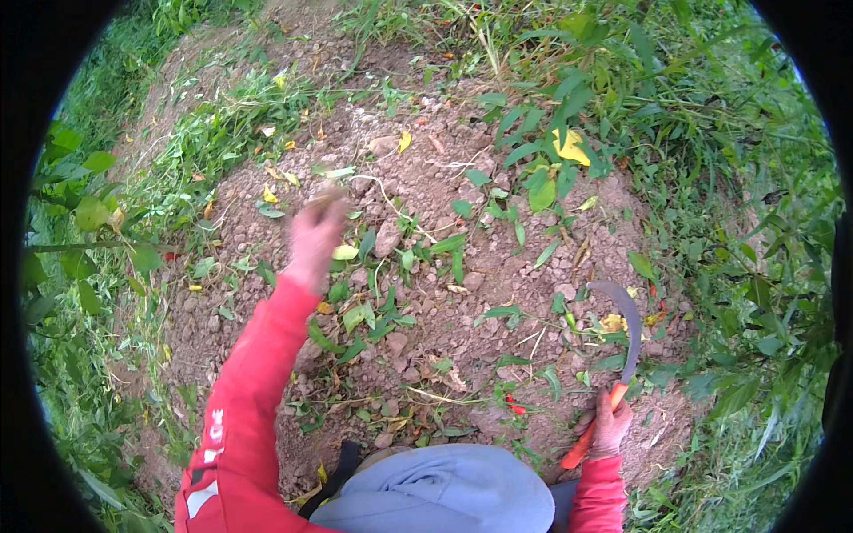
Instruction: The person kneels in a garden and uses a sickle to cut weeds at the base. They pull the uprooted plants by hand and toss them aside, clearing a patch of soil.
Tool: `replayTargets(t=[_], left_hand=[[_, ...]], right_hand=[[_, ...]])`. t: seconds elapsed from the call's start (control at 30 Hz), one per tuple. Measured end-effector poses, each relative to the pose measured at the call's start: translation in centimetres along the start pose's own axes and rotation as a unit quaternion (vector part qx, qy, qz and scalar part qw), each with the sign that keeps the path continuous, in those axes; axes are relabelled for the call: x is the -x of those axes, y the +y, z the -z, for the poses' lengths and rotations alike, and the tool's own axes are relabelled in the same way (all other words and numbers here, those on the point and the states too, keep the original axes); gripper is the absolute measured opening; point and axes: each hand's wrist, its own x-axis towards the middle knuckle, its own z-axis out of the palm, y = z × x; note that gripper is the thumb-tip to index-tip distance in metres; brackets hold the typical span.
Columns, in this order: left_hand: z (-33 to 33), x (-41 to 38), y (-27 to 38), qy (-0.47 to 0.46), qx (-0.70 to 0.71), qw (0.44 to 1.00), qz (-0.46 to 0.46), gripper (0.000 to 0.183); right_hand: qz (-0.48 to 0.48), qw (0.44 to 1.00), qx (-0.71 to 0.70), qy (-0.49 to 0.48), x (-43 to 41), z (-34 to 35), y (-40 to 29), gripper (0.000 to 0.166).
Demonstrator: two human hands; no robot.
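My right hand (610, 426) is closed around the orange handle of a sickle (632, 326) at the lower right. The sickle's curved metal blade points up and bends to the left, just above the soil. My left hand (321, 223) is blurred and reaches out over the soil at the left of centre. Something thin and brownish shows at its fingertips, too blurred to tell what it is or whether the fingers grip it. Loose green leaves (363, 316) and a pale stem (386, 196) lie on the ground near that hand.
Cloddy brown soil (433, 293) spreads before me, strewn with cut weeds and yellow leaves. A heap of pulled weeds (233, 130) lies at the upper left. Leafy plants (566, 100) stand at the upper right, and foliage lines both sides. My knee in grey-blue cloth (446, 486) is below.
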Motion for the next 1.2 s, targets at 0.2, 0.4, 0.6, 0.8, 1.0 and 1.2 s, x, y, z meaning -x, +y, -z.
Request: replayTargets(t=[0.2,0.4,0.6,0.8,1.0,1.2], left_hand=[[-18.2,-9.4,-0.4,-0.115,-0.374,0.916,-0.091,0.037],[-25.1,-10.5,1.2,-0.319,-0.434,0.832,-0.131,0.042],[-23.9,-14.2,-8.4,-0.291,-0.068,0.946,-0.122,0.036],[-22.7,-8.0,0.4,-0.126,0.276,0.942,0.144,0.028],[-19.5,-6.0,1.3,-0.18,0.364,0.909,0.096,0.021],[-7.1,-2.1,8.3,-0.083,0.303,0.948,-0.055,0.031]], right_hand=[[0.013,1.0,-0.005,-0.024,-0.1,0.7,0.1,0.025],[0.015,1.0,0.005,-0.002,-0.2,1.6,0.7,0.028],[0.003,1.0,0.022,-0.012,-0.6,0.9,0.6,0.027],[0.004,1.0,0.018,-0.02,-0.3,1.0,0.3,0.027],[-0.005,0.999,0.009,-0.034,-0.6,1.2,0.5,0.027],[-0.009,1.0,0.013,-0.01,0.0,1.3,0.5,0.027]])
